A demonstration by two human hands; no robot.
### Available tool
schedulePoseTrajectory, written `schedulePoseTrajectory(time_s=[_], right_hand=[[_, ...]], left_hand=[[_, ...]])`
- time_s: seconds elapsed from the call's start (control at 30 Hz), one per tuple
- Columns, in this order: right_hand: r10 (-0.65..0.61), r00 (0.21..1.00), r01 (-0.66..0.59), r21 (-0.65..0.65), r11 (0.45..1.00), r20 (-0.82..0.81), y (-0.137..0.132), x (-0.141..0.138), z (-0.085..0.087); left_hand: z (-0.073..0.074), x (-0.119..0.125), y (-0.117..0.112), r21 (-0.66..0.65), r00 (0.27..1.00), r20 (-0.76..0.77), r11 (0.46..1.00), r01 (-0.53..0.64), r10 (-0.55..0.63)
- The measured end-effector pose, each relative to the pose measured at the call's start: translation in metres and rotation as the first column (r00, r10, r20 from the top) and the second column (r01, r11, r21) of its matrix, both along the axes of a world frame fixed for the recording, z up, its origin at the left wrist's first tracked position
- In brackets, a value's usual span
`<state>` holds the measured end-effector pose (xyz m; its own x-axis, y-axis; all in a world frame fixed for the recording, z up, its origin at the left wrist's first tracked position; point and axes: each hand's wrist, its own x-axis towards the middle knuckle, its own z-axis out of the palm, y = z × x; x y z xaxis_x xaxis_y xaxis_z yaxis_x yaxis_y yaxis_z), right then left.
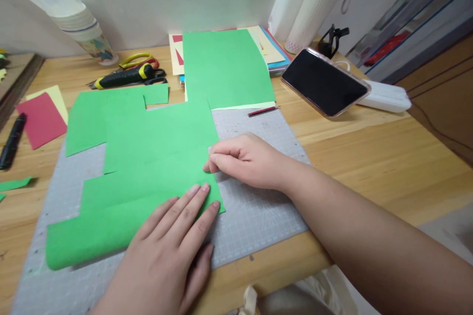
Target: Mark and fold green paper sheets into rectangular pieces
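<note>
A large piece of green paper (155, 150) with a stepped outline lies on a grey gridded cutting mat (258, 216). Its near side is folded over in a rounded roll (88, 241). My left hand (170, 236) rests flat on the near right part of this paper, fingers stretched out and the thumb off to the side. At the paper's right edge, my right hand (244, 160) is closed, with thumb and forefinger together on the edge. Its other fingers are curled and partly hidden.
Behind are a green sheet (227, 66) on stacked papers, a pencil (262, 111), a black and yellow cutter (123, 77) and scissors (138, 60). A phone (325, 83) leans at the right. Red paper (42, 120), a black marker (13, 141) and paper cups (88, 34) stand left.
</note>
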<state>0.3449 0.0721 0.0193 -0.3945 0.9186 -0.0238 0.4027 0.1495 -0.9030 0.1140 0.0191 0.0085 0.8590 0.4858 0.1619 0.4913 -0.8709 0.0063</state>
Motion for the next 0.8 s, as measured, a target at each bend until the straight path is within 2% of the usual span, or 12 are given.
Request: schedulePoseTrajectory(time_s=[0.8], right_hand=[[0.016,1.0,-0.015,0.017,1.0,-0.015,0.0005,0.001,-0.0016]], left_hand=[[0.0005,-0.0006,0.0011,0.026,0.999,-0.024,0.999,0.023,-0.022]])
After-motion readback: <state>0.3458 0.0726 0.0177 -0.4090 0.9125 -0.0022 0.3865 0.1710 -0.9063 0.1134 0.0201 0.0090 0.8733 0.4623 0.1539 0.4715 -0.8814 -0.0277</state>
